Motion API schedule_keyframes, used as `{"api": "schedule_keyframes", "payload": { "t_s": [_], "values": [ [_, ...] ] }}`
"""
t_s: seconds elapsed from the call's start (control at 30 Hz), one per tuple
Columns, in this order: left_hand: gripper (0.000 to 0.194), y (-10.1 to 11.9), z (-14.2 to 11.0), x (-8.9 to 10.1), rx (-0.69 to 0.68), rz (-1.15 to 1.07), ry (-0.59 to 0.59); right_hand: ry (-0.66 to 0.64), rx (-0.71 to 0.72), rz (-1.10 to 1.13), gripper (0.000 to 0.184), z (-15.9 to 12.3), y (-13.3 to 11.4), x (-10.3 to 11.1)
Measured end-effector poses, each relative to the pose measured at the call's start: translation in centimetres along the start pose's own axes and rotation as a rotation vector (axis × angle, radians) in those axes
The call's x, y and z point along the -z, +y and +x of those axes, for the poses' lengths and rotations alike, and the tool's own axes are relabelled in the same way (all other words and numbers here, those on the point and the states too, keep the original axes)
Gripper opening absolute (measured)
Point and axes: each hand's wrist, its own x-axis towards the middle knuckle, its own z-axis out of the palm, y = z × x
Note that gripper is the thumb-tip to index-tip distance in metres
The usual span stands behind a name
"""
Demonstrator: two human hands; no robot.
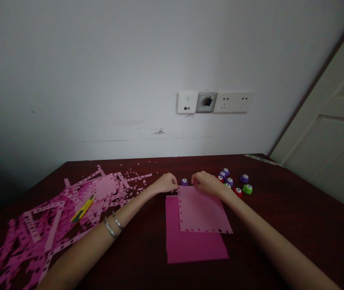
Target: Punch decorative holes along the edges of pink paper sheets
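A light pink sheet of paper (202,209), with small holes punched along its left and bottom edges, lies partly over a darker pink stack of paper (196,249). At the sheet's upper left corner, the fingers of my left hand (166,183) are pinched together on the paper. My right hand (206,183) is closed on the top edge, its fingers curled and partly hidden. Between the two hands, just beyond the sheet, stands a purple craft punch (184,182). Two silver bracelets (113,224) circle my left wrist.
Cut pink paper strips (57,225) and punched bits are heaped at the left, with a yellow utility knife (83,208) on top. Several purple, red and green punches (247,189) stand right of my right hand. A ruler-like strip (262,160) lies at the back right, near the wall sockets (234,102).
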Motion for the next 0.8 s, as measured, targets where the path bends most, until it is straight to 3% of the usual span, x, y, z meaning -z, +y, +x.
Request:
{"api": "schedule_keyframes", "payload": {
  "t_s": [0.43,0.8],
  "values": [
    [0.02,0.14,0.25,-0.12,0.075,0.046,0.038,-0.036,-0.068,0.006,0.029,0.23,0.13,0.06],
    [0.02,0.65,0.24,-0.2,0.099,0.035,0.069,0.014,-0.072,-0.058,0.027,0.26,-0.01,-0.02]
  ]
}}
